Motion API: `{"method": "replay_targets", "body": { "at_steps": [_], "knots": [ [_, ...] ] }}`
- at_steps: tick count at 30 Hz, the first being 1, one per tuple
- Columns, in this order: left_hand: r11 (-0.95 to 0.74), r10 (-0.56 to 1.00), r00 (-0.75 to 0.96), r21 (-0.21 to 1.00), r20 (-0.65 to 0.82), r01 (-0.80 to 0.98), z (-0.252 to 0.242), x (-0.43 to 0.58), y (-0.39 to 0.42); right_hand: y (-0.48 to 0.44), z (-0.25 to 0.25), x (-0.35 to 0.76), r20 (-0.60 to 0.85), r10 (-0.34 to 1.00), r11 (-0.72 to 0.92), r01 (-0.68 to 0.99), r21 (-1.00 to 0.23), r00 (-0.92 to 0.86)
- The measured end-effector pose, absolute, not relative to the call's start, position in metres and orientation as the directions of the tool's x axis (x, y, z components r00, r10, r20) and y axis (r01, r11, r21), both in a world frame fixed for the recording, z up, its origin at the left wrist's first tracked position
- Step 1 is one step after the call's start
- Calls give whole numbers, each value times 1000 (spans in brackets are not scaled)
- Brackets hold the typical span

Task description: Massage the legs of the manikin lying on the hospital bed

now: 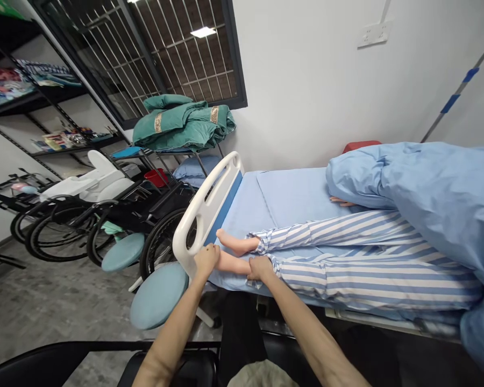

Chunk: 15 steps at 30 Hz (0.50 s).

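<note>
A figure with smooth, pink, manikin-like legs lies on a bed in blue-and-white striped trousers. My left hand is closed around the toe end of the nearer foot, beside the footboard. My right hand grips the same leg around the ankle, just below the trouser cuff. The farther foot rests untouched on the light blue sheet. A blue quilt covers the upper body, with part of a hand showing under its edge.
The white footboard rises left of the feet. Two round stools and several wheelchairs stand farther left. Green folded bedding is piled under the barred window. Black chair parts lie close below my arms.
</note>
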State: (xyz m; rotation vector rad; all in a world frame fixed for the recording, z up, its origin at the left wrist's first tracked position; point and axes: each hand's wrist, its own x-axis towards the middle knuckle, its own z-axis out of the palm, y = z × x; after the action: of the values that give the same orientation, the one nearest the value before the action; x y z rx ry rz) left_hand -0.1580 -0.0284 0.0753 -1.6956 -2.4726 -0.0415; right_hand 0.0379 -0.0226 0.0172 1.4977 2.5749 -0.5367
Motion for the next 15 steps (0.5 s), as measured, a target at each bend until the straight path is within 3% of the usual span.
{"method": "replay_targets", "body": {
  "at_steps": [4, 9, 12, 15],
  "knots": [
    [147, 985, -162, -214, -56, 966, 94, -159, -10, -24, 19, 39, -266, 825, 439, 862, -255, -499],
    [45, 987, -82, -253, -139, 966, 90, -149, 5, -25, 20, 41, -273, 825, 435, 864, -254, -495],
    [50, 992, -74, -228, -98, 972, 82, -149, 5, -23, 21, 41, -280, 815, 445, 857, -259, -508],
    [158, 987, -153, -164, 43, 974, 73, -152, -1, -21, 21, 40, -295, 809, 445, 857, -259, -509]
  ]
}}
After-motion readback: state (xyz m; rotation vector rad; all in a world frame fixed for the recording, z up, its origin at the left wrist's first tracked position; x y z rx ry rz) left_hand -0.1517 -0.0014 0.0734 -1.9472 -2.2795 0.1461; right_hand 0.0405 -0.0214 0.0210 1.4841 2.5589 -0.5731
